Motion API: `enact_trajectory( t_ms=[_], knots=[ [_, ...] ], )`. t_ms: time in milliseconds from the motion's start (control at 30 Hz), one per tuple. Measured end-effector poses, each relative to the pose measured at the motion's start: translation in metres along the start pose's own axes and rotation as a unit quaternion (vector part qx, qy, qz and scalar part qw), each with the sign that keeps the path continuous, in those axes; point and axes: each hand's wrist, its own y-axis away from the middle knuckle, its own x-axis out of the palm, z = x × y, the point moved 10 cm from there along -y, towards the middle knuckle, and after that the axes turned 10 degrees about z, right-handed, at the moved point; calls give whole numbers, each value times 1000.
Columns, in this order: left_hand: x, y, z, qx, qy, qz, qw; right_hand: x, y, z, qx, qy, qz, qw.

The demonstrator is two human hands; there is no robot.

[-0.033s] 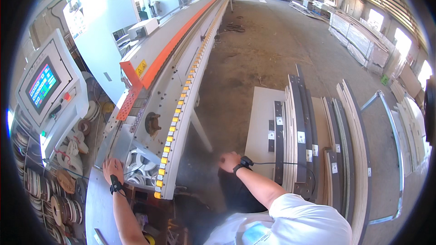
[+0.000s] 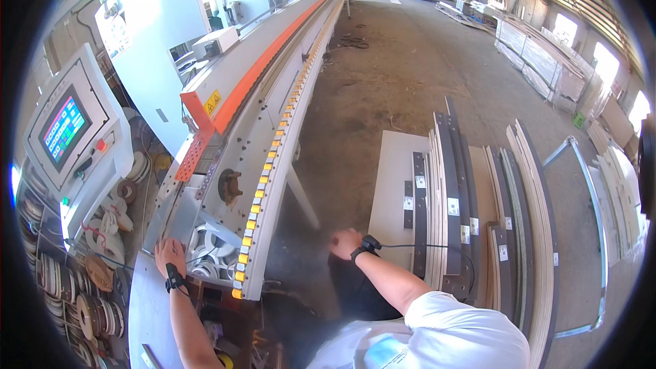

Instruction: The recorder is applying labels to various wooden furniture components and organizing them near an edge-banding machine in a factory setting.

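Note:
My left hand (image 2: 169, 255) lies on the near end of the long edge-banding machine (image 2: 263, 72), where a grey tabletop (image 2: 145, 294) meets its metal infeed. Its fingers stretch forward over the surface, with nothing seen in them. Out over the floor, between the machine and the stacked boards, is my right hand (image 2: 346, 241). Those fingers are curled in, and no object shows in them. A dark band is on each wrist. Yellow rollers (image 2: 251, 224) line the machine's rail between my hands. White rolls of edge banding (image 2: 212, 249) sit under the infeed.
A control panel (image 2: 65, 126) with a lit screen stands left, above shelved banding rolls (image 2: 82, 314). Narrow dark-faced boards (image 2: 447, 198) are stacked at right, beside a metal frame (image 2: 593, 232). An orange guard (image 2: 198, 133) rises over the infeed. Wrapped panels (image 2: 540, 61) lie farther back.

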Motion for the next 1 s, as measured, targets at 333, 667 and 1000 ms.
enact_trajectory(
  t_ms=[333,667,1000],
  knots=[
    [6,0,5,-13,15,31,999,2,1,-1,5,3,8,1000],
    [2,0,3,-19,9,-2,1000,1,0,0,19,28,37,999],
    [1,3,4,-16,-13,-8,1000,2,0,2,6,21,22,1000]
  ],
)
